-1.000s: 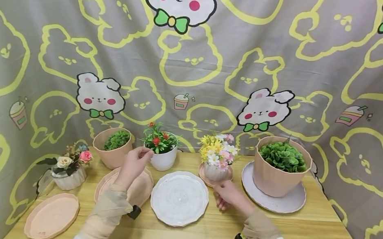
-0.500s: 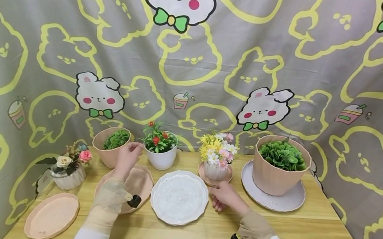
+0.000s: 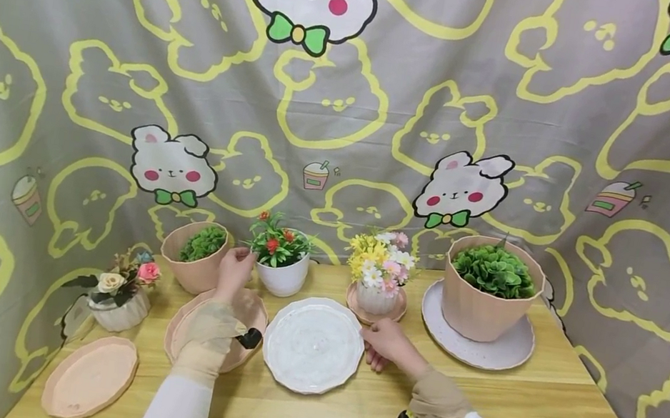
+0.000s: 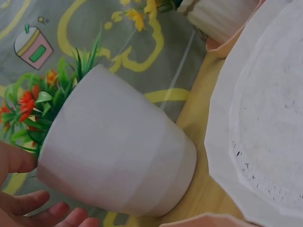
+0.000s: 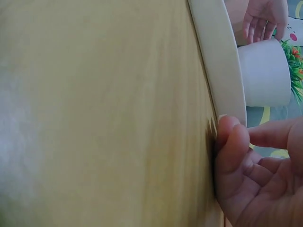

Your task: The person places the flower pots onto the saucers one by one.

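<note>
The left hand [image 3: 234, 267] has loose, empty fingers [image 4: 28, 201] just beside the white pot's [image 3: 282, 275] left rim; whether they touch it is unclear. The right hand [image 3: 388, 343], fingers relaxed, touches the white plate's [image 3: 313, 343] right edge, nearer that than the pot.

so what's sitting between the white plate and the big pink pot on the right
In the head view, a small white vase of yellow, white and pink flowers on a little pink saucer stands between the white plate and the big pink pot.
</note>
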`<state>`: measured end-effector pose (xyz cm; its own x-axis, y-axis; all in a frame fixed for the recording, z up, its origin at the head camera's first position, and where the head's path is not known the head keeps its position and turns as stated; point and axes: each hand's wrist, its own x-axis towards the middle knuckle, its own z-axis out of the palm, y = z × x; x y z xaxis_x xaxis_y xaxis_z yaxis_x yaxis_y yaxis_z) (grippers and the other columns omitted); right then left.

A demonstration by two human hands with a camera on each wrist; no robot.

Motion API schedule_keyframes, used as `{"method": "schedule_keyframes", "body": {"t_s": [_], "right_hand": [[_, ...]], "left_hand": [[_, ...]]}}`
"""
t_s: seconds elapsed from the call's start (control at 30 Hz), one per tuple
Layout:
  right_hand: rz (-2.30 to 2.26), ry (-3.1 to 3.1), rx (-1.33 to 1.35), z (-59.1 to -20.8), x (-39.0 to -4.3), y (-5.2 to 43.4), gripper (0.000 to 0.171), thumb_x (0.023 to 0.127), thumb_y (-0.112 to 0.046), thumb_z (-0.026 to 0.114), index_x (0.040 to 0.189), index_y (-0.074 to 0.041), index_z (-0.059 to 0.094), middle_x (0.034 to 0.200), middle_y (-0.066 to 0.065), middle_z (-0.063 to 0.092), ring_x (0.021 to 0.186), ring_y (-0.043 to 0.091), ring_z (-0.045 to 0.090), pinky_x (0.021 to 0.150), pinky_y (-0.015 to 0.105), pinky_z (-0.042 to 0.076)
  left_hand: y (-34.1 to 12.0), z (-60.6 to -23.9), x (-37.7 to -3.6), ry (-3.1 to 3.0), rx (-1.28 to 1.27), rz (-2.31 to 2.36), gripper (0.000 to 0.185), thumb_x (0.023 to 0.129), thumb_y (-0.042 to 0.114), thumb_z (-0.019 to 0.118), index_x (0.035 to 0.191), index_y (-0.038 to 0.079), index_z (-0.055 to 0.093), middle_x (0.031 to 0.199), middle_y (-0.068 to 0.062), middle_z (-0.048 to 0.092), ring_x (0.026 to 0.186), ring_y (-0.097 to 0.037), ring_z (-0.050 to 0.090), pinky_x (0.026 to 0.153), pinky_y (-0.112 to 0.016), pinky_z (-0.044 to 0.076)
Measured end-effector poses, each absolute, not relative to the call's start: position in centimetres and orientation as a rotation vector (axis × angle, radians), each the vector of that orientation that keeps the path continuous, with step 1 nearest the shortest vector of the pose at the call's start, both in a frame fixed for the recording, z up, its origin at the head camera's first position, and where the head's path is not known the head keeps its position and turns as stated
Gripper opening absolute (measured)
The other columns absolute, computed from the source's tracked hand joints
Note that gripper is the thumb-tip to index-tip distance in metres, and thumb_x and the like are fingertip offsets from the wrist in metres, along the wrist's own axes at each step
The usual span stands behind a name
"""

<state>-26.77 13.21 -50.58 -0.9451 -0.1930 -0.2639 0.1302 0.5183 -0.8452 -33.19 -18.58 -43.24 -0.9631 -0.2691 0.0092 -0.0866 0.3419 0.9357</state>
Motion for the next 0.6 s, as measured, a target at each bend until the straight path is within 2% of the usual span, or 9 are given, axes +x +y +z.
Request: {"method": "schedule_keyframes", "body": {"t_s": [0.17,0.3,0.47,0.6], "right_hand": [[-1.398,2.441,-0.062,-50.7,-26.9,13.1,0.038,0.099,-0.018,0.05,0.063,-0.004,0.054,0.048,0.005,0.056,0.036,0.011,0.051,0.038,0.029,0.05],[-1.371,2.441,-0.068,-50.9,-27.0,13.1,0.039,0.099,-0.019,0.05,0.063,-0.004,0.054,0.047,0.004,0.056,0.035,0.01,0.052,0.038,0.029,0.051],[-1.354,2.453,-0.065,-51.0,-27.1,13.1,0.039,0.098,-0.019,0.051,0.063,-0.004,0.055,0.047,0.004,0.056,0.035,0.011,0.052,0.038,0.029,0.051],[-1.361,2.447,-0.05,-50.9,-27.2,12.9,0.039,0.098,-0.018,0.051,0.062,-0.004,0.055,0.047,0.005,0.056,0.035,0.011,0.051,0.038,0.029,0.05]], "left_hand": [[-18.1,-43.7,-34.0,-2.423,0.412,-1.658,0.047,0.098,0.025,0.049,0.137,-0.002,0.047,0.131,-0.023,0.054,0.111,-0.032,0.055,0.074,-0.025,0.049],[-18.0,-44.2,-34.5,-2.401,0.461,-1.657,0.045,0.098,0.025,0.047,0.135,0.0,0.049,0.133,-0.022,0.054,0.112,-0.033,0.055,0.084,-0.035,0.05],[-17.6,-44.4,-35.1,-2.352,0.493,-1.632,0.044,0.097,0.024,0.047,0.133,-0.001,0.053,0.135,-0.024,0.053,0.122,-0.037,0.049,0.102,-0.046,0.044],[-17.3,-44.6,-35.6,-2.331,0.511,-1.574,0.039,0.098,0.022,0.048,0.128,-0.001,0.058,0.13,-0.023,0.057,0.122,-0.037,0.05,0.102,-0.047,0.043]]}}
